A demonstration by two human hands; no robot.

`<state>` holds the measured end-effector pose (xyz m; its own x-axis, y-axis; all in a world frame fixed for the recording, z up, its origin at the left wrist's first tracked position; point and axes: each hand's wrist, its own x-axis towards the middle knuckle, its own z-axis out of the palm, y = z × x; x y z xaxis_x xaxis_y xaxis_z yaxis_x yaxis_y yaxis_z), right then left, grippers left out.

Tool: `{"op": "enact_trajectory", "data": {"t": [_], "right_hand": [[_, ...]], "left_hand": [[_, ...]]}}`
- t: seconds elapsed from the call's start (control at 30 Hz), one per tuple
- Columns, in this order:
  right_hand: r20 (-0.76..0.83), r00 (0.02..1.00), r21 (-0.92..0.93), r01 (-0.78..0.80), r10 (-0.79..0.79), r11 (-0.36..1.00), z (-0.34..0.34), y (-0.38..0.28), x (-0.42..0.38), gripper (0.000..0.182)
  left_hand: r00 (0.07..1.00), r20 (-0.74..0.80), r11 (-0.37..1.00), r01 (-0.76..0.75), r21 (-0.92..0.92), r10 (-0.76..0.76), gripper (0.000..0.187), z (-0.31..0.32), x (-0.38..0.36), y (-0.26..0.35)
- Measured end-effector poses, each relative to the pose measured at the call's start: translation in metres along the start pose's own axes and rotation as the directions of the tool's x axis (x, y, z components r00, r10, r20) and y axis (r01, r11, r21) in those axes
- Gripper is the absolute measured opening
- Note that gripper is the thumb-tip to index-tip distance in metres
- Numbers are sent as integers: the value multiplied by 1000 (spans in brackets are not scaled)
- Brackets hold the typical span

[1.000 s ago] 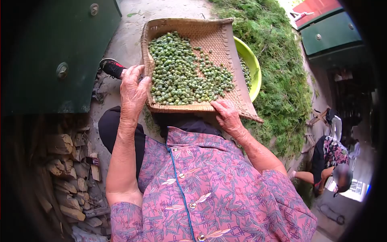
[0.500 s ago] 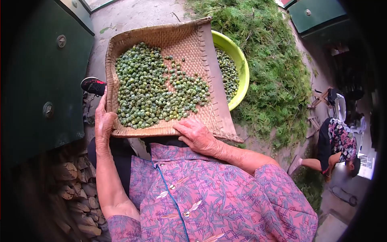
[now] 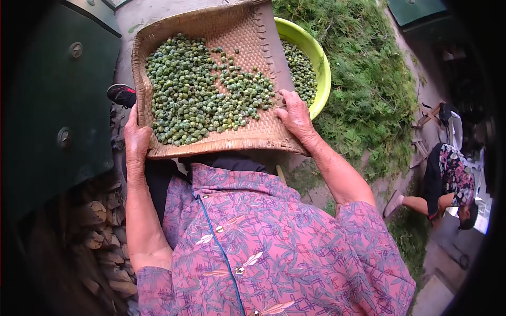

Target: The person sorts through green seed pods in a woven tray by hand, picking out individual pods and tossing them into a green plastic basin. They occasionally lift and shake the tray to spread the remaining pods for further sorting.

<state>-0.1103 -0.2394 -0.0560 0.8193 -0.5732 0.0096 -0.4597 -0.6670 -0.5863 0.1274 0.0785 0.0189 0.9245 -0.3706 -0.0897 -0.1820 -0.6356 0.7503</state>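
A woven winnowing basket [image 3: 240,45] is held in front of my body, its flat lip on the right. Many small round green fruits [image 3: 187,89] lie in it, heaped mostly at the left and middle. My left hand [image 3: 137,139] grips the basket's left rim, thumb on the near corner. At the near right, my right hand [image 3: 296,116] holds the basket by its lip side, with some fingers hidden. Partly under the lip stands a yellow-green basin [image 3: 322,79] with more of the green fruits [image 3: 299,71] inside.
A broad heap of cut green branches [image 3: 363,89] covers the ground at the right. Green metal doors [image 3: 63,95] stand at the left, above stacked split firewood [image 3: 108,231]. Another person [image 3: 456,174] bends over at the far right, near a wooden stool [image 3: 428,116]. A dark shoe [image 3: 122,95] shows beside the basket.
My right hand has gone from resting on the near rim to holding the right lip side. The basket appears higher in view; the fruits keep much the same spread.
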Motion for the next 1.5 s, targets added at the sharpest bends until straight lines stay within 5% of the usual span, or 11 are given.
{"op": "enact_trajectory", "data": {"t": [0.23,0.3,0.4,0.47,0.57,0.77,0.87,0.97,1.1,1.2,1.5], "right_hand": [[171,972,-174,189,-159,966,17,-14,1,22],[261,942,49,206,-212,977,18,-20,-2,15],[163,977,155,114,-139,981,19,-27,5,18],[-123,966,-84,217,-227,973,26,-25,14,27],[-124,952,-282,237,-280,930,47,-32,6,36],[131,908,-24,405,-399,914,47,-53,-27,34],[90,880,189,445,-467,875,37,-58,-24,24],[-161,943,242,323,-290,915,32,-49,-6,16],[-320,945,120,114,-71,986,35,-12,28,15],[-266,950,33,179,-164,983,39,-2,42,17],[-85,978,-50,185,-189,981,32,-14,37,13]], "left_hand": [[998,-52,991,-36,126,43,73,2,-4,-4],[998,-34,988,-40,147,45,73,-3,0,-9],[994,0,969,-109,223,112,71,-1,13,-35],[989,-2,953,-143,266,149,69,0,18,-49],[987,-24,891,-132,435,159,65,-1,3,-16],[993,-27,739,-69,670,117,56,3,-10,6],[838,-95,592,-295,750,537,37,16,-14,-3],[749,-50,625,-511,590,661,35,38,-25,18],[831,212,788,-555,265,514,16,73,-51,29],[788,412,780,-578,240,457,27,77,-65,44],[785,319,729,-615,299,531,24,76,-78,44]]}}
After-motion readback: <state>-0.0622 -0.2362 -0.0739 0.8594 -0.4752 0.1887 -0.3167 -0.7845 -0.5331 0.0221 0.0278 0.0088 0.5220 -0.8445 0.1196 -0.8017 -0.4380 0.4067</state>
